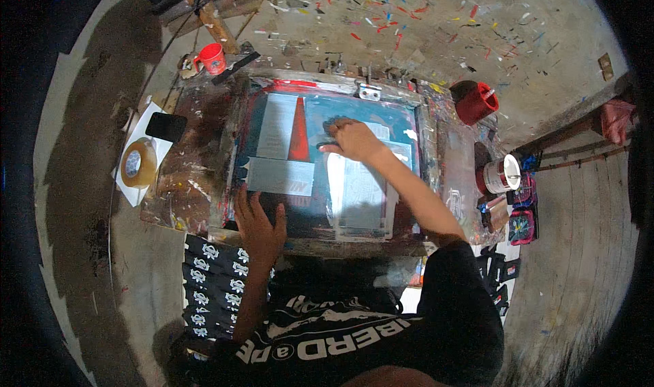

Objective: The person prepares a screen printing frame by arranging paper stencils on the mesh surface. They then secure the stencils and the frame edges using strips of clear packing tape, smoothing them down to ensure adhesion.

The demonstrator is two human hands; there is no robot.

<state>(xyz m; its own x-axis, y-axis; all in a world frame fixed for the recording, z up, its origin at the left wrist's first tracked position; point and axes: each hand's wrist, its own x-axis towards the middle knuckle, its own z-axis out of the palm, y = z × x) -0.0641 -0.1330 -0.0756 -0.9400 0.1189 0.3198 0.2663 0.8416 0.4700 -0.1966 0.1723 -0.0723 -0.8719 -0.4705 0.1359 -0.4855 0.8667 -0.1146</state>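
A screen-printing frame (327,87) with blue-green mesh lies on the worktable in front of me. Sheets of pale paper (278,125) cover parts of the mesh, and a long red wedge shows beside them. My left hand (261,229) is open, its fingers spread at the frame's near left edge, just below a pale paper strip (281,176). Over the middle of the mesh reaches my right hand (357,140), fingers curled and thumb bent toward them. Something small and dark shows between them; its kind is unclear. Below this hand lies a whitish panel (361,196).
On the left, a tape roll (139,163) and a black phone (165,126) rest on white paper. A red mug (212,60) stands at the far left; a red container (477,103) and a white tub (508,173) are to the right. Black printed pieces (212,285) hang below.
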